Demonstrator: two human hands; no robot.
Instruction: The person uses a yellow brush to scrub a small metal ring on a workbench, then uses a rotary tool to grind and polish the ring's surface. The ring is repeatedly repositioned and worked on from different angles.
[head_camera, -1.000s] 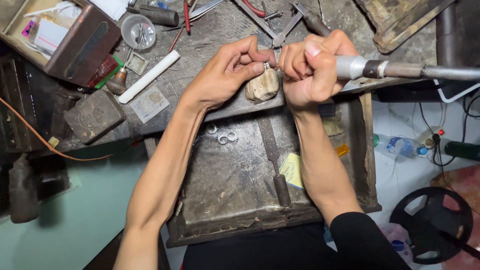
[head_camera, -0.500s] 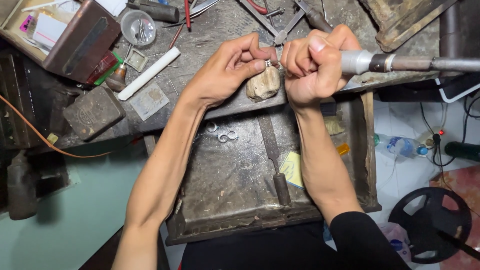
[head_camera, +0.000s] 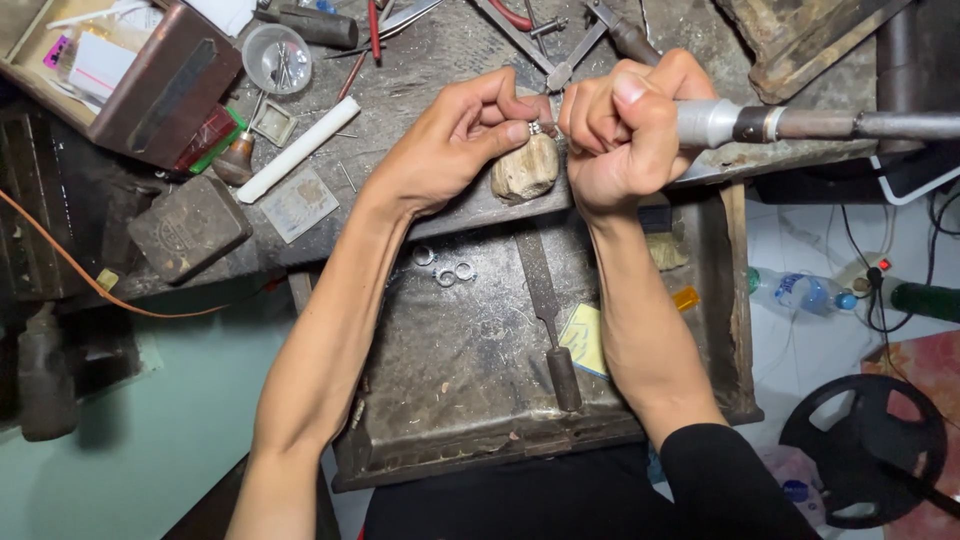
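My left hand (head_camera: 455, 140) pinches a small silver ring (head_camera: 534, 128) between thumb and forefinger, resting it on top of a worn wooden bench peg (head_camera: 524, 168). My right hand (head_camera: 622, 128) is closed around a metal rotary handpiece (head_camera: 720, 122), whose shaft runs off to the right. The handpiece's tip meets the ring between the two hands and is mostly hidden by my fingers. Both forearms cross over a dark metal tray (head_camera: 450, 380) below the bench edge.
Three loose silver rings (head_camera: 445, 270) and a file (head_camera: 545, 310) lie in the tray, with yellow paper (head_camera: 585, 340). On the bench (head_camera: 420, 60): a white stick (head_camera: 297, 150), a clear cup (head_camera: 277, 57), pliers (head_camera: 520, 20), a metal block (head_camera: 188, 228), a brown box (head_camera: 150, 85). A black wheel (head_camera: 862, 450) sits on the floor.
Both hands have stayed together at the peg, with only slight shifts of the fingers and handpiece. Nothing else on the bench has moved.
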